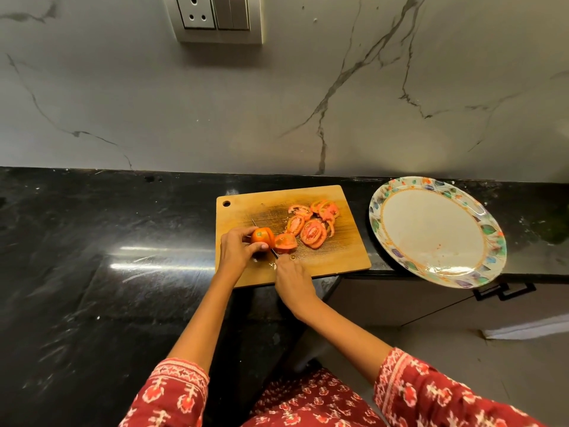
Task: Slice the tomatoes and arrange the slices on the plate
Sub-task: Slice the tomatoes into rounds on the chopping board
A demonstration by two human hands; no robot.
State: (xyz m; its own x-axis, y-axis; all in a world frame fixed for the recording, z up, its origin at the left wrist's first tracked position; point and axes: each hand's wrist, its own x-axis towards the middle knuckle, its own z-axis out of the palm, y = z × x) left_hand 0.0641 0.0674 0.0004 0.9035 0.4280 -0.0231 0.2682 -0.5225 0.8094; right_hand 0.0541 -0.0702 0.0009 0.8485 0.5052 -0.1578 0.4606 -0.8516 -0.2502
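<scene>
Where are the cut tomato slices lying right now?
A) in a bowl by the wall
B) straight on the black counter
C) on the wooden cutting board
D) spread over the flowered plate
C: the tomato slices lie in a loose pile on the wooden cutting board, while the flowered plate to its right holds no slices yet.

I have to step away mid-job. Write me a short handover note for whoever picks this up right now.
Left hand grips the uncut part of the tomato on the cutting board.
Right hand holds the knife, blade down in the tomato.
Done: a pile of slices lies on the board's right half.
Left: finish slicing this tomato, then move all slices to the plate, which holds none yet. It overhangs the counter edge, so mind it.
</scene>
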